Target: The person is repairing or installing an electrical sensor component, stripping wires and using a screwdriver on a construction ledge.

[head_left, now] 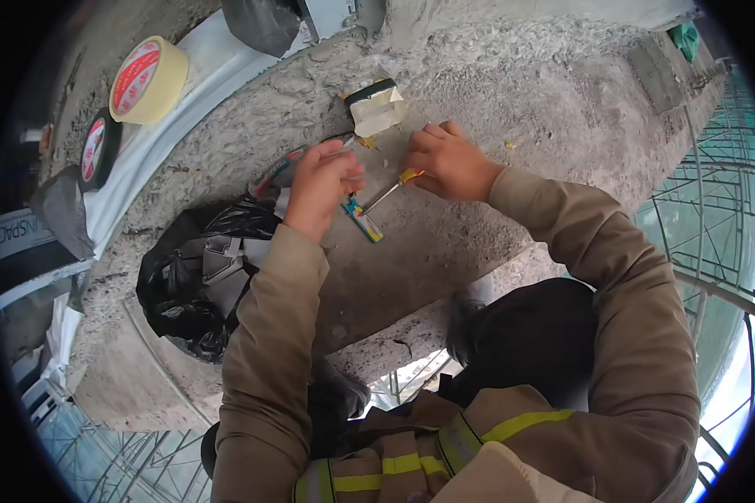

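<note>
My right hand (451, 164) is closed round the yellow and red handle of a small screwdriver (383, 198), whose metal shaft slants down to the left. Beside the shaft's tip, a narrow teal and yellow piece (364, 221) lies on the concrete. My left hand (320, 186) hovers just above that piece, its fingers loosely curled and apart with nothing visible in them. Partly hidden behind the left hand is a tool with a red and grey-green handle (274, 173). Beyond both hands sits a small pale block with a dark edge (377, 111).
A black plastic bag (195, 281) with grey plastic parts (224, 261) lies by my left forearm. Cream tape (161, 80) and dark tape (99, 151) rolls rest on a white ledge at far left. The concrete slab (394, 289) ends in front of me; scaffolding (705, 184) stands beyond its right edge.
</note>
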### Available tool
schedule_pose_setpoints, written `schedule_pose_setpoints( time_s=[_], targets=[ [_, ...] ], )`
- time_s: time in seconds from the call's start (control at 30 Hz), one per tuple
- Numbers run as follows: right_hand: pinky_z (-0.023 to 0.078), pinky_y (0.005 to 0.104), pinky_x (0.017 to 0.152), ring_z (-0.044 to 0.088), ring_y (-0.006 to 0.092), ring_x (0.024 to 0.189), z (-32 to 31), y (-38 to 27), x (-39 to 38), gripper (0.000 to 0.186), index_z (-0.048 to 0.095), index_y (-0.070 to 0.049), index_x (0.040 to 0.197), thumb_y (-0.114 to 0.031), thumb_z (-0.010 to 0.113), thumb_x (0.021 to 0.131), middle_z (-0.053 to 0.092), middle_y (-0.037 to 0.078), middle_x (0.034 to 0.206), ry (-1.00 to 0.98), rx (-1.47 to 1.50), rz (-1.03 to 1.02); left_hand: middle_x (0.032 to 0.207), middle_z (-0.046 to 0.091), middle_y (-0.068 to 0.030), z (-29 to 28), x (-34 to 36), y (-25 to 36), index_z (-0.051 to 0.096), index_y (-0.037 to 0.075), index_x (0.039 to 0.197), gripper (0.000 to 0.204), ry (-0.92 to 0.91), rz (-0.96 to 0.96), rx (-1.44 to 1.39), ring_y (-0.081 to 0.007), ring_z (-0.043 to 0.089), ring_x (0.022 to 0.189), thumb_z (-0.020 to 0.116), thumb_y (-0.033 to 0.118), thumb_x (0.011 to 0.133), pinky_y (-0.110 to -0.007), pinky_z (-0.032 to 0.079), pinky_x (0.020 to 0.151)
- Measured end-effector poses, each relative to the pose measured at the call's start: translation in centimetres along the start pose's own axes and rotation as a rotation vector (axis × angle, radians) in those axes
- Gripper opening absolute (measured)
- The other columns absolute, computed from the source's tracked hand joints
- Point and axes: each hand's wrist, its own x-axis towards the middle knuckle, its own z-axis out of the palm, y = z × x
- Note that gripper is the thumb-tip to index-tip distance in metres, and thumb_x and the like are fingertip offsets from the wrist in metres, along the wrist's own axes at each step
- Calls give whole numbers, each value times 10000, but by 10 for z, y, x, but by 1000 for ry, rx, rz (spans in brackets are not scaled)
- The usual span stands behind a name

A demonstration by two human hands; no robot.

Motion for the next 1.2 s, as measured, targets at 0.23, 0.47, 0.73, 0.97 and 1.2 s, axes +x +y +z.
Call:
schedule_pose_setpoints(
  time_s=[0.23, 0.47, 0.73, 0.97, 1.2],
  targets=[
    [523, 375, 668, 659, 172, 757, 19, 37, 26, 269, 708, -39, 1073, -240, 771, 906, 689, 92, 922, 213, 567, 550, 1358, 553, -258, 33, 9, -6, 388, -96, 1440, 527, 99, -81, -334, -377, 628, 1229, 577, -52, 950, -484, 518, 1091],
    [442, 277, 390, 591, 130, 466, 8, 46, 56, 330, 682, 48, 1110, -231, 727, 939, 729, 98, 926, -145, 1309, 915, 1344, 590, -215, 45, 32, -26, 490, -94, 1379, 436, 66, -82, -571, -335, 602, 1272, 525, -113, 944, -451, 502, 1133],
    [429, 255, 372, 634, 131, 504, 12, 52, 50, 258, 704, 37, 1045, -204, 686, 955, 726, 99, 904, -128, 1358, 935, 1325, 626, -178, 48, 45, -37, 539, -71, 1330, 363, 47, -67, -549, -322, 615, 1260, 521, -87, 967, -457, 504, 1132],
    [440, 282, 414, 611, 155, 512, 1, 49, 66, 238, 708, 36, 991, -192, 647, 965, 686, 82, 773, -122, 1365, 956, 1387, 568, -200, 50, 49, -23, 497, -66, 1349, 373, 82, -61, -433, -349, 612, 1255, 556, -60, 981, -463, 537, 1091],
    [514, 319, 491, 656, 206, 583, 11, 52, 58, 257, 738, 59, 888, -153, 607, 953, 703, 119, 746, -80, 1483, 890, 1443, 535, -229, 48, 51, -38, 384, -57, 1380, 491, 114, 25, -417, -354, 627, 1222, 596, -104, 940, -482, 550, 1014]
  ],
)
